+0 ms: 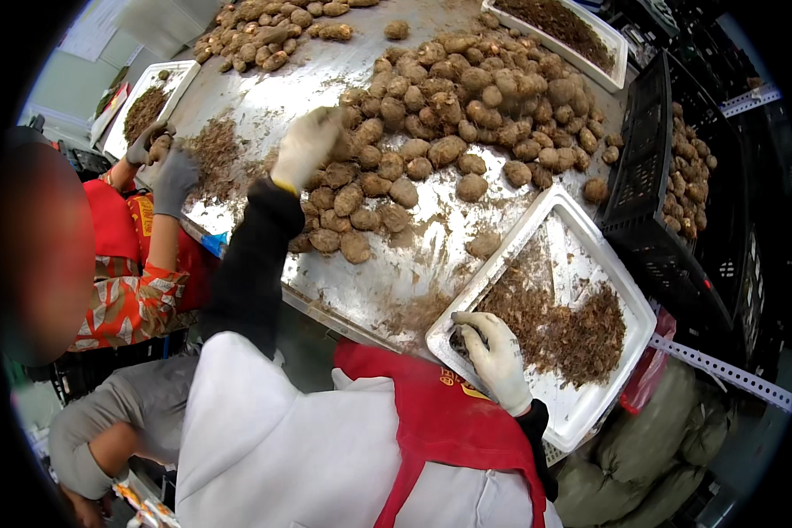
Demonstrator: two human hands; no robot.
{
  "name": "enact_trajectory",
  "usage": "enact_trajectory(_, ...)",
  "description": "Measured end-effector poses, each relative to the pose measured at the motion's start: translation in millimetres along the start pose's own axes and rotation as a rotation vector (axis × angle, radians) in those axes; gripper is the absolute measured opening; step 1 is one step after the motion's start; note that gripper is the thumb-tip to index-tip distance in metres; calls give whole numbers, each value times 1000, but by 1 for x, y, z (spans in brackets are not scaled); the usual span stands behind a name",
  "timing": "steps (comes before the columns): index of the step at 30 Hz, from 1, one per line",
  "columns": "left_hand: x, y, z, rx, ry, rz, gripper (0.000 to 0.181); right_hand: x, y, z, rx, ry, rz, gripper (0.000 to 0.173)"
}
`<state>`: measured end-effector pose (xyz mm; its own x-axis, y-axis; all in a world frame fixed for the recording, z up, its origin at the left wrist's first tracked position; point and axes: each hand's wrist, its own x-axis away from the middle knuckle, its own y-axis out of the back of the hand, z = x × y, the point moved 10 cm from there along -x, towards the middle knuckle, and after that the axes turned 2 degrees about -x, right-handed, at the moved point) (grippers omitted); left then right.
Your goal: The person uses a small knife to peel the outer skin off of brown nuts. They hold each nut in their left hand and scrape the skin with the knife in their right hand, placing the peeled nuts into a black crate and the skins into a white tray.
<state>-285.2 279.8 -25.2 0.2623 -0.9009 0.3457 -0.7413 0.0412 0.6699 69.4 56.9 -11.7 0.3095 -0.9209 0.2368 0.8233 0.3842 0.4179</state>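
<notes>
My left hand (308, 146), in a whitish glove, is blurred at the left edge of a large heap of brown taro corms (475, 86). Its fingertips overlap the heap, and whether they grip a corm is not clear. A looser group of taro corms (363, 204) lies just below and right of it on the metal table (323, 277). My right hand (495, 356), gloved in white, rests with bent fingers over the near left corner of a white foam tray (577, 416). Something dark shows under its fingers, too hidden to name. Brown fibrous peelings (567, 330) cover part of that tray.
A black plastic crate (640, 145) with taro corms stands at right. Two more foam trays (610, 72) (188, 72) hold brown scraps. At left, a co-worker's grey-gloved hands (171, 175) hold a corm. Full sacks (647, 422) lie below right.
</notes>
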Motion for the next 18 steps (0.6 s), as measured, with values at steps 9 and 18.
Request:
enact_trajectory(9, 92, -70, 33, -709, -3, -218, 51, 3, 3, -2, 44, 42, -18, 21)
enact_trajectory(18, 109, -42, 49, 11, -169, -287, 48, 8, 8, 5, 8, 61, -41, 22)
